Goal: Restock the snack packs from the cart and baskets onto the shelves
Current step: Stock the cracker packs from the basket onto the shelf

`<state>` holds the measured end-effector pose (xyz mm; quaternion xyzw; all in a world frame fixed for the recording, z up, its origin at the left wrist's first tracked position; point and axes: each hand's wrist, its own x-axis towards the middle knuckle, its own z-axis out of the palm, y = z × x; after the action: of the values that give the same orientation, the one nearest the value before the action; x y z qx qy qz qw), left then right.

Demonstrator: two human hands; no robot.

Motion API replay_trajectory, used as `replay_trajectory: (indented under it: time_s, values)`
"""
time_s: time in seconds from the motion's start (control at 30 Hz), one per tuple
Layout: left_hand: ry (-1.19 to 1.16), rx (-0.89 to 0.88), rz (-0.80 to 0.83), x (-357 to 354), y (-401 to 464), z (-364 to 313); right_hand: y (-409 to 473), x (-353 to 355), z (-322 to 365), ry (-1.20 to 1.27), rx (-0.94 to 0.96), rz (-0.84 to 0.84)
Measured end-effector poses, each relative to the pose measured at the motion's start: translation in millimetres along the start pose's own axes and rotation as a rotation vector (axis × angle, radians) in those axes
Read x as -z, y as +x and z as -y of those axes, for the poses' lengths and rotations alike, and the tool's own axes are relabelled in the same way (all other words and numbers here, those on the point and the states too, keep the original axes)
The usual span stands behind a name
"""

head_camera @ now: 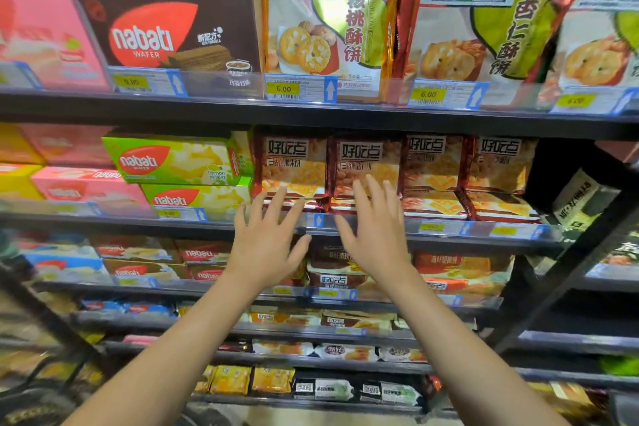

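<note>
Far left, on the top shelf, pink boxes (pixel 45 38) are being shown blurred, and just right of them a brown Nabati wafer box (pixel 166 34) is being displayed behind a yellow 9.00 price tag (pixel 131 82). One shelf down, two green lemon Nabati boxes (pixel 179 162) are being kept stacked, one on the other, beside more pink and yellow boxes at the left edge.

Moving toward the middle, the left hand (pixel 266 239) is being held up in front of the middle shelf's edge (pixel 432 230), fingers spread and straight, nothing being gripped. Its fingertips are being raised to the lower edge of the dark red snack packs (pixel 294 166); whether they are actually being touched cannot be told. Just right of it, the right hand (pixel 377 235) is being held the same way, open and fanned out, its fingertips being shown over the second snack pack (pixel 366 166) of that row. These packs are being stood upright in a row on the middle shelf, with more of the same kind being laid flat in front of them further right.

Above, on the top shelf, a walnut biscuit bag (pixel 328 31) and an almond biscuit bag (pixel 484 24) are being stood side by side, each behind a 6.00 tag. Lower shelves of further packs are being seen beneath the arms. At far right a black shelf frame (pixel 567 270) is being seen running diagonally.
</note>
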<state>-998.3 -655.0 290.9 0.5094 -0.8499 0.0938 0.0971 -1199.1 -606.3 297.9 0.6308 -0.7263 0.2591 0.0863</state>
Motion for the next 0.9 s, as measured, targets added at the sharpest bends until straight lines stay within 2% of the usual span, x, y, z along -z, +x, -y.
replay_trajectory:
  time_s: [0.3,0.53,0.77,0.9]
  values:
    - [-0.003,0.229,-0.035,-23.0,-92.9,-6.8,-79.1,-27.8,25.1,0.029,0.199,0.284]
    - [-0.001,0.453,0.104,-49.1,-210.0,2.1,-155.0,-61.5,65.7,0.075,0.392,0.479]
    - [-0.022,0.716,0.161,-68.8,-312.8,27.6,-215.9,-91.2,131.7,0.107,0.519,0.717]
    - [-0.051,0.845,0.230,-81.0,-359.1,51.4,-241.0,-114.7,171.9,0.111,0.625,0.742]
